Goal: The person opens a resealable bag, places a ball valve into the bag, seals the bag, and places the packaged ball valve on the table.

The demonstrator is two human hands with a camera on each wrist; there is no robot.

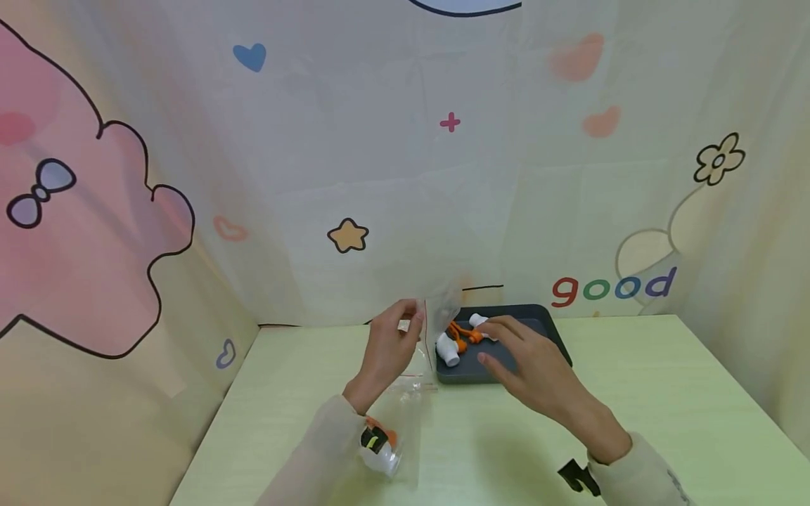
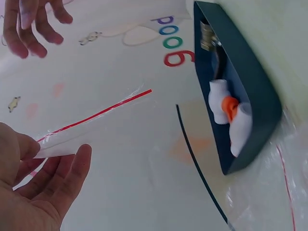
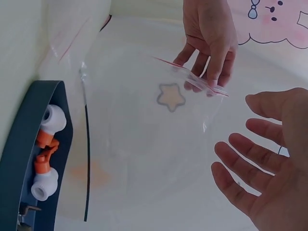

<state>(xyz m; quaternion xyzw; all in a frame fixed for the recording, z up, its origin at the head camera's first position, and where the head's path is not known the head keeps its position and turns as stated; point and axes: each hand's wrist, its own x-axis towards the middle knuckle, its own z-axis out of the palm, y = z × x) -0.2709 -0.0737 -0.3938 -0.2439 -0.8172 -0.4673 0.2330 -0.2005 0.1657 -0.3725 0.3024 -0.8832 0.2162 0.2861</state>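
Note:
My left hand pinches the edge of a clear zip bag with a red closure line, between thumb and fingers. The bag hangs up and rightward from the fingers, and looks flat and see-through. Apart from it, my right hand hovers over the dark tray's front right part, fingers spread and loosely bent, holding nothing. Inside the tray lie two white plastic valves with orange handles. In the left wrist view a brass-coloured metal fitting also shows in the tray.
Nearer me, by my left sleeve, a white and orange valve lies in clear plastic on the pale green table. More clear bag plastic lies left of the tray. A printed curtain hangs behind the table.

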